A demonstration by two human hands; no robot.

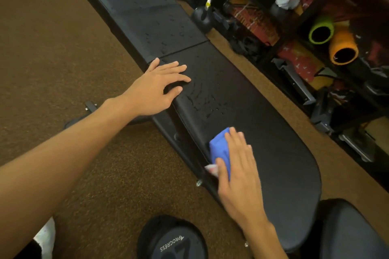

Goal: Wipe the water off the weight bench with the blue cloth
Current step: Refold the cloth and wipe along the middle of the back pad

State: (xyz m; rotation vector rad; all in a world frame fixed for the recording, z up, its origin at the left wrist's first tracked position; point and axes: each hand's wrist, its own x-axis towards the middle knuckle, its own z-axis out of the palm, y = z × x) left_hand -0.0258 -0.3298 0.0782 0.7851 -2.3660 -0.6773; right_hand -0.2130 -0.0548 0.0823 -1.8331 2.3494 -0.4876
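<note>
Fingers of the right hand (240,174) lie straight and flat over the blue cloth (220,147), pressing it onto the near pad of the weight bench (284,153) by its left edge (thumb alongside the cloth). Farther up, the left hand (160,86) rests spread and flat on the pad; water drops (202,99) lie between the hands.

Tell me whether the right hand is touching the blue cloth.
Touching. The head view shows the right hand flat on the blue cloth, partly covering it.

Home gym — weight bench (263,111), carpet (52,48), cluttered shelves (315,38).
</note>
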